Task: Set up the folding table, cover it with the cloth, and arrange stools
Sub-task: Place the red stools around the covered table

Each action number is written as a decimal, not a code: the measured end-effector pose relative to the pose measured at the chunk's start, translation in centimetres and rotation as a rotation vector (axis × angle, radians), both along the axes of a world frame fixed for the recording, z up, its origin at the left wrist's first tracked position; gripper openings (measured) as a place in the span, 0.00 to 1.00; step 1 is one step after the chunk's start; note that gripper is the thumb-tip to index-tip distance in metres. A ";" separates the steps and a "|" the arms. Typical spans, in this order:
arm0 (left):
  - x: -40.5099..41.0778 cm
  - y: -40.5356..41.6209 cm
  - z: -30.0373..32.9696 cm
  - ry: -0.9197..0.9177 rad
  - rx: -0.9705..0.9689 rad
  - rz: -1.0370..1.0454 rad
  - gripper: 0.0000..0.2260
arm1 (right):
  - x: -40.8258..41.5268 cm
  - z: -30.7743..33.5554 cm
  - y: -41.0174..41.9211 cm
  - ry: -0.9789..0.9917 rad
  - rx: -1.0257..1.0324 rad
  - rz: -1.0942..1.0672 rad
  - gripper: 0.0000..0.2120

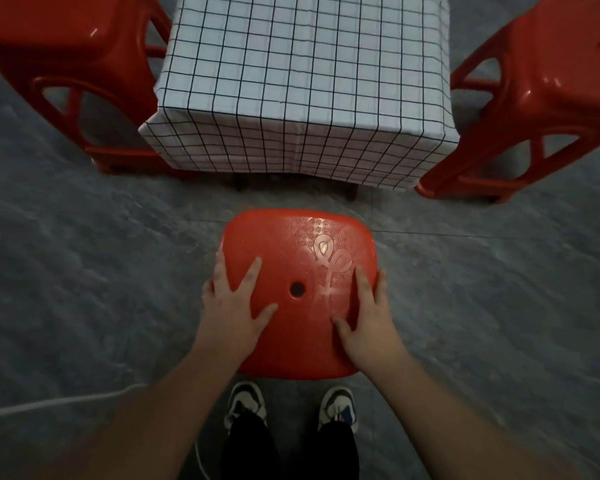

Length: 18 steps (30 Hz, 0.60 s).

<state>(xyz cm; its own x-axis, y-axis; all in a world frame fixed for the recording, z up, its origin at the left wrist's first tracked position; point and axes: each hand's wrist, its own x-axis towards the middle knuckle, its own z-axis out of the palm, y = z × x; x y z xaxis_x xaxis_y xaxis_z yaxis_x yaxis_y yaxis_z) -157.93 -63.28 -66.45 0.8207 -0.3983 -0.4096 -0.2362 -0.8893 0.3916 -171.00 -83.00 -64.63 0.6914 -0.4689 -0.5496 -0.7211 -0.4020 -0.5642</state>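
A red plastic stool (pixel 291 237) stands right in front of me, its seat seen from above with a round hole in the middle. My left hand (pixel 234 303) grips the seat's left edge, thumb and index finger on top and the other fingers over the side. My right hand (pixel 366 313) grips the right edge in the same way. Beyond the stool stands the folding table, covered by a white cloth with a black grid (pixel 305 74) that hangs over its sides. Only the table's dark feet (pixel 239 183) show under the cloth.
A second red stool (pixel 66 46) stands at the table's left side and a third red stool (pixel 548 81) at its right side. The floor is grey stone. A white cable (pixel 49 403) lies on the floor at lower left. My two shoes are just behind the near stool.
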 end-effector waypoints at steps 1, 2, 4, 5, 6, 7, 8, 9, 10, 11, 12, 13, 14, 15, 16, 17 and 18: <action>-0.3 0.1 0.1 0.003 0.002 0.001 0.38 | -0.2 0.1 0.1 0.007 -0.006 0.010 0.48; -0.5 0.1 0.2 0.011 0.003 0.002 0.38 | -0.4 0.1 0.1 0.018 -0.013 0.017 0.48; -0.6 0.2 0.3 0.020 0.003 0.001 0.38 | -0.6 0.0 0.2 0.029 -0.025 0.021 0.49; -0.6 0.2 0.3 0.017 0.001 -0.001 0.38 | -0.6 -0.1 0.3 0.025 -0.028 0.019 0.49; -0.6 0.2 0.3 0.013 -0.001 -0.003 0.37 | -0.6 -0.1 0.4 0.022 -0.030 0.015 0.49; -0.6 0.3 0.2 0.010 -0.001 -0.002 0.37 | -0.5 -0.2 0.4 0.019 -0.031 0.012 0.49; -0.7 0.3 0.1 0.007 -0.003 0.000 0.37 | -0.5 -0.2 0.4 0.016 -0.031 0.011 0.49; -0.7 0.3 0.1 0.003 -0.005 0.001 0.37 | -0.5 -0.2 0.4 0.013 -0.029 0.011 0.49; -0.7 0.3 0.0 -0.003 -0.007 0.000 0.37 | -0.5 -0.3 0.3 0.012 -0.029 0.009 0.49; -0.7 0.3 -0.1 -0.008 -0.009 0.000 0.37 | -0.5 -0.3 0.3 0.014 -0.029 0.004 0.49; -0.7 0.3 -0.1 -0.007 -0.011 0.004 0.38 | -0.6 -0.4 0.2 0.017 -0.028 -0.002 0.49; -0.6 0.4 -0.1 -0.002 -0.014 0.010 0.38 | -0.6 -0.4 0.2 0.017 -0.028 -0.006 0.49; -0.6 0.5 -0.2 0.002 -0.018 0.014 0.38 | -0.5 -0.4 0.3 0.012 -0.027 -0.004 0.49; -0.5 0.6 -0.2 0.002 -0.020 0.016 0.39 | -0.5 -0.4 0.3 0.008 -0.026 0.000 0.49; -0.4 0.7 -0.2 -0.004 -0.020 0.015 0.39 | -0.4 -0.4 0.4 0.007 -0.024 0.003 0.49; -0.4 0.8 -0.3 -0.011 -0.019 0.014 0.39 | -0.3 -0.4 0.4 0.006 -0.022 0.004 0.49; -0.4 0.9 -0.3 -0.015 -0.018 0.012 0.39 | -0.2 -0.4 0.5 0.001 -0.020 0.003 0.49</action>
<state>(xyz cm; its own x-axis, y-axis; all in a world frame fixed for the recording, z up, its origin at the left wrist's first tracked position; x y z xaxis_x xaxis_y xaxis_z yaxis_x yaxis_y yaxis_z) -158.30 -62.41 -66.72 0.8315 -0.3954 -0.3903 -0.2313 -0.8851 0.4040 -171.25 -82.54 -65.08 0.6924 -0.4776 -0.5409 -0.7204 -0.4158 -0.5551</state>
